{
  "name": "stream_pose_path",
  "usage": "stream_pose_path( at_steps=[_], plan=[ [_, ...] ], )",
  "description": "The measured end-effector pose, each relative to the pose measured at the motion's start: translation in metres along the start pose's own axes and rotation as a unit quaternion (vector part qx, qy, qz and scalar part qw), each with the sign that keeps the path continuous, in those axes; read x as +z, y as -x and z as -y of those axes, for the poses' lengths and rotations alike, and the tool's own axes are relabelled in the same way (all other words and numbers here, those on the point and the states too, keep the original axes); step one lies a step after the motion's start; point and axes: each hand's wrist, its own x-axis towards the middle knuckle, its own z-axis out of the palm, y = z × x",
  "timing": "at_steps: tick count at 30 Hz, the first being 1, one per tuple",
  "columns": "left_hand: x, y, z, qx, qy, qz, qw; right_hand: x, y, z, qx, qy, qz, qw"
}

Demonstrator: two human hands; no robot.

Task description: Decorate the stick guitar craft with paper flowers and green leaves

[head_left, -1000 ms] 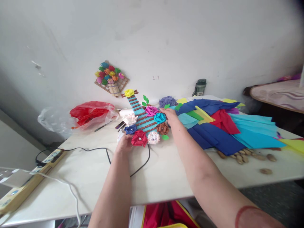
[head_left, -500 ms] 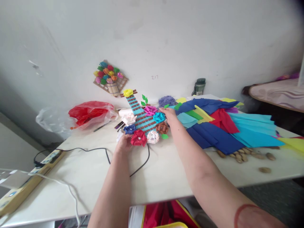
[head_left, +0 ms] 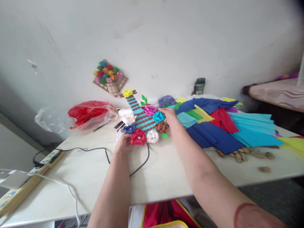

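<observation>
Fingers (head_left: pixel 128 136) of my left hand (head_left: pixel 123 145) curl partly closed on the lower-left edge of the guitar-shaped craft (head_left: pixel 137 110); those of my right hand (head_left: pixel 170 116), tips hidden, grip its right side by the turquoise flower (head_left: pixel 158 117), over the worktop (head_left: pixel 161 172).

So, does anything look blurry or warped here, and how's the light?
Head view: soft, fairly even light, with a faint shadow beside the white cable; head view: guitar-shaped craft fairly clear, power strip at the left edge softer; head view: right forearm looks stretched, perhaps by a wide lens, and the top right corner goes dark.
</observation>
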Motion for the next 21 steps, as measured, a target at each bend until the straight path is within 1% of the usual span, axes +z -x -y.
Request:
stream_pose_path(
  at_steps=[6, 9, 14, 21],
  plan=[
    [-0.0014, -0.0006, 0.0002, -0.004, 0.0, 0.003, 1.0, 0.0025, -0.0028, -0.0088, -0.024, -0.011, -0.041, 0.999],
    [-0.0015, -0.0002, -0.0003, -0.007, -0.008, -0.004, 1.0, 0.004, -0.0022, -0.0107, -0.024, -0.021, -0.055, 0.998],
    [-0.0017, -0.0006, -0.0001, 0.004, 0.0, -0.005, 1.0, 0.0036, 0.0005, -0.0068, 0.029, -0.049, -0.041, 0.998],
    [0.0005, 0.0005, -0.0002, 0.01, -0.001, 0.008, 1.0, 0.0035, 0.0009, -0.0011, 0.061, -0.041, -0.07, 0.995]
  ],
)
